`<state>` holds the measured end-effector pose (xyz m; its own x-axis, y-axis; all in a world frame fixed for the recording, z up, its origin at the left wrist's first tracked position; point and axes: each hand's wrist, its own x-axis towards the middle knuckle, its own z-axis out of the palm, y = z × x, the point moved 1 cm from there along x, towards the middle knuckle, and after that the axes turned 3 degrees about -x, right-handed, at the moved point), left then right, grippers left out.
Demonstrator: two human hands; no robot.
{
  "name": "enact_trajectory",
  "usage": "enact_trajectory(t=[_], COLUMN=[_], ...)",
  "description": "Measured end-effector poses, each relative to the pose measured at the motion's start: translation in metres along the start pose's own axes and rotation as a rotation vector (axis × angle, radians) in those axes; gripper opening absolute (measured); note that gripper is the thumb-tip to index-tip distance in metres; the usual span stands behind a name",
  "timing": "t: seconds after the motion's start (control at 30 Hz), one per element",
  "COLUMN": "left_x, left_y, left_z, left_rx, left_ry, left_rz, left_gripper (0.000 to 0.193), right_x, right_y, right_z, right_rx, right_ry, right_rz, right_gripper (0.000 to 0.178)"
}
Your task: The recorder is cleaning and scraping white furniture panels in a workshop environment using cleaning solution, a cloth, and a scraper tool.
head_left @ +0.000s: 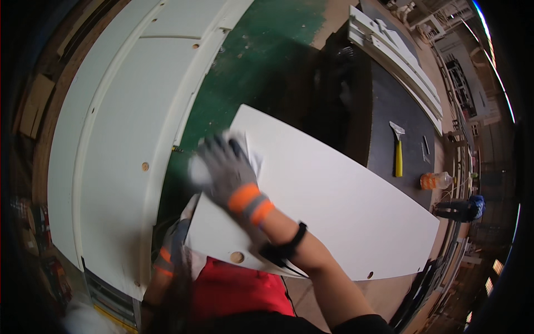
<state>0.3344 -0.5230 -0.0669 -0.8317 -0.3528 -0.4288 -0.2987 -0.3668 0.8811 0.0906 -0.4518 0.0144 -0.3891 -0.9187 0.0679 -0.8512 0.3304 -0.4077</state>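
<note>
A white board [328,189] with holes near its near edge lies across in front of me. My right hand [228,167], in a grey glove with an orange-striped cuff, is at the board's left end, blurred by motion. It presses on a crumpled white cloth [253,158], part of which bulges past the board's edge. My left hand [179,236], in a matching glove, is low beside the board's left edge. Its fingers are mostly hidden, so what they touch does not show. A black band [289,245] circles my right forearm.
Long white panels [122,122] stretch along the left. Beyond the board, a dark-topped table [384,106] carries white strips [395,61], a yellow-handled scraper [398,150] and a bottle with orange contents [436,180]. A person [461,208] stands far right. The floor [245,61] is green.
</note>
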Motion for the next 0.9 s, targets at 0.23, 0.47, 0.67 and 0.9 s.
enact_trajectory(t=[0.23,0.47,0.67,0.9], left_x=[0.012,0.001,0.013,0.033], left_y=[0.029,0.029,0.016,0.046], left_z=[0.014,0.003,0.009,-0.018], left_rx=[0.019,0.024,0.019,0.244], left_ry=[0.055,0.109,0.061,0.019], left_rz=[-0.085,-0.116,-0.159,-0.225], left_gripper=[0.041,0.039,0.037,0.035], right_x=[0.01,-0.047,0.067,0.006], right_y=[0.093,0.109,0.079,0.086], right_z=[-0.031,-0.041,-0.01,-0.035], right_rx=[-0.001,-0.158,-0.114,0.133], right_ry=[0.237,0.239,0.144,0.267], right_rz=[0.24,0.334,0.237,0.46], right_gripper=[0.063,0.066,0.059,0.058])
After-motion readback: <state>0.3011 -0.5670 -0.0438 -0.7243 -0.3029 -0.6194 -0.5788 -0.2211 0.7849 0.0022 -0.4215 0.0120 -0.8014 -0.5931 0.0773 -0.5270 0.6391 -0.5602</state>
